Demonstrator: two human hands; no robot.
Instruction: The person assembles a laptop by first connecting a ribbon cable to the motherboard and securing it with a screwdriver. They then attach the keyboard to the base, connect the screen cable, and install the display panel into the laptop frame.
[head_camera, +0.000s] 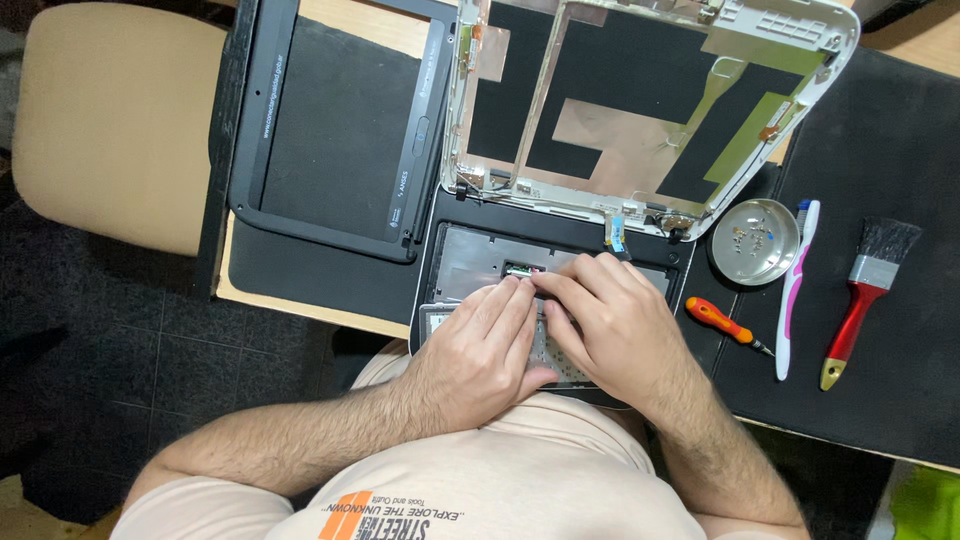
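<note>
1. The left hand (480, 345) lies flat over the keyboard (555, 358) of the opened laptop base (470, 262), fingers loosely curled and nearly together; its fingertips (520, 287) press down at the small connector (520, 269) on the base's grey metal plate. It grips nothing that I can see.
2. The right hand (620, 320) rests beside it, touching it, fingers bent inward so their tips meet the left hand's at the same connector. Whether anything is pinched there I cannot tell; the spot is too small.
3. The keyboard sits on the near half of the laptop base, mostly hidden under both hands.
4. Beyond the base lies one white lid shell (650, 100), inner side up, with black and copper foil patches.
5. Left of the base lies one black screen bezel (265, 130) on a black mat (330, 130).
6. Right of the base: one orange-handled screwdriver (725, 325), one round metal dish (755, 240) holding small screws, one pink-and-white toothbrush (795, 290), one red-handled paintbrush (865, 295).
7. Far left of the base stands one beige chair (110, 120).
</note>
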